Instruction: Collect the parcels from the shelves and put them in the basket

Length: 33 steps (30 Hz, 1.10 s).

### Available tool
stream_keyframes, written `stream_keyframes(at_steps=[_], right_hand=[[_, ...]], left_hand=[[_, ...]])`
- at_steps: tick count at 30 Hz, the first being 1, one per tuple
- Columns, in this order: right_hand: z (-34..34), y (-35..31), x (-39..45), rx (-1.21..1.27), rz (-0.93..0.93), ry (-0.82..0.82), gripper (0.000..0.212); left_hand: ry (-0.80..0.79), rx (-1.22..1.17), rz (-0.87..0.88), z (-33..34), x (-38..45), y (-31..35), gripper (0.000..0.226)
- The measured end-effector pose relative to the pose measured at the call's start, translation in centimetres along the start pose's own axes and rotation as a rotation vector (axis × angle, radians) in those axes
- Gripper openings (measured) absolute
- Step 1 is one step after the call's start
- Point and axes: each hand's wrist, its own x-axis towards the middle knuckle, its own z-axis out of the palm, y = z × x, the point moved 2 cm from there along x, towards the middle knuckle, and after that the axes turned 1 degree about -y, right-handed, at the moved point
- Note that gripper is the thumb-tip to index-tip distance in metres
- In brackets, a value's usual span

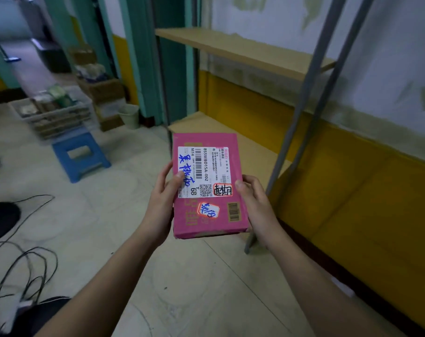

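Pink parcel [207, 186] sits mid-frame, pinched by its side edges between the left hand [161, 203] and right hand [254, 203], thumbs curled on top, so honestly it could slip or snag the cables [31, 263] lower left en route to the basket [53, 110] upper left.

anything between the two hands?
Yes. In the head view the pink parcel lies between them: the left hand grips its left edge, the right hand its right edge, thumbs on the labelled top face.

Pink parcel [207, 186] between both hands
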Motion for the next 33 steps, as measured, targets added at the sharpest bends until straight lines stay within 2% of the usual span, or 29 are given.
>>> stream_keyframes(at_steps=[5, 8, 11, 16, 22, 26, 29, 33], right_hand=[[5.6, 1.6, 7.0, 0.02, 0.038, -0.078, 0.019], [8.4, 2.6, 12.0, 0.021, 0.069, -0.131, 0.031], [10.9, 3.7, 18.1, 0.017, 0.094, -0.167, 0.04], [14.1, 4.9, 30.7, 0.011, 0.125, -0.268, 0.027], [19.2, 3.9, 44.1, -0.026, 0.178, -0.393, 0.03], [23.8, 3.6, 50.8, -0.037, 0.204, -0.472, 0.03], [27.9, 3.8, 55.1, -0.043, 0.216, -0.539, 0.03], [34.2, 4.2, 60.6, -0.098, 0.208, -0.6, 0.031]], left_hand=[[0.101, -0.011, -0.052, -6.3, 4.5, 1.6, 0.059], [0.14, 0.027, -0.116, -9.9, 8.1, 2.2, 0.064], [0.123, 0.111, -0.213, -13.7, 12.6, 3.1, 0.073], [0.095, 0.184, -0.332, -19.0, 21.6, 4.4, 0.083], [0.239, 0.182, -0.31, -22.9, 31.4, 7.8, 0.11], [0.359, 0.139, -0.285, -26.5, 35.5, 9.0, 0.084], [0.372, 0.099, -0.266, -30.0, 37.9, 9.6, 0.097], [0.306, 0.064, -0.267, -35.9, 41.1, 10.8, 0.095]])
